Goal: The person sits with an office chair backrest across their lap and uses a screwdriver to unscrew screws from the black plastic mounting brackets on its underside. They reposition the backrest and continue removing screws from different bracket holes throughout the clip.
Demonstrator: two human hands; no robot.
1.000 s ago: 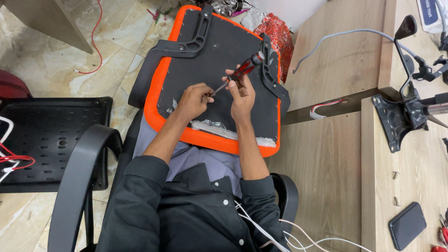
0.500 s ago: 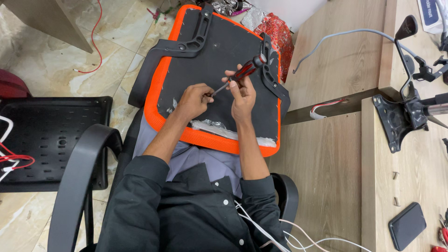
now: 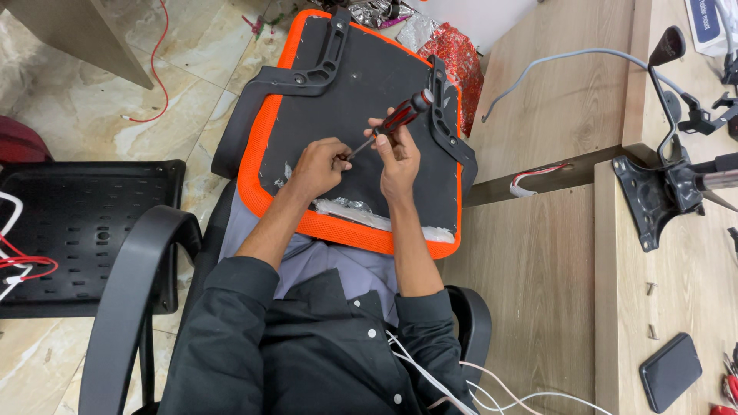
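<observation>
An upturned chair seat (image 3: 307, 100), black underneath with an orange mesh rim, rests on my lap. My right hand (image 3: 398, 157) grips a red-and-black screwdriver (image 3: 400, 117), its shaft slanting down to the left. My left hand (image 3: 319, 165) pinches around the screwdriver's tip against the black underside; any screw there is hidden by the fingers. Black plastic armrest brackets (image 3: 444, 115) are fixed along both sides of the seat.
A black metal chair mechanism (image 3: 653, 188) lies on the wooden table (image 3: 538, 269) at the right, with a dark phone (image 3: 670, 371) near the front. A black perforated panel (image 3: 77, 223) sits at the left, red shiny wrapping (image 3: 460, 58) beyond the seat, white cables (image 3: 461, 380) over my lap.
</observation>
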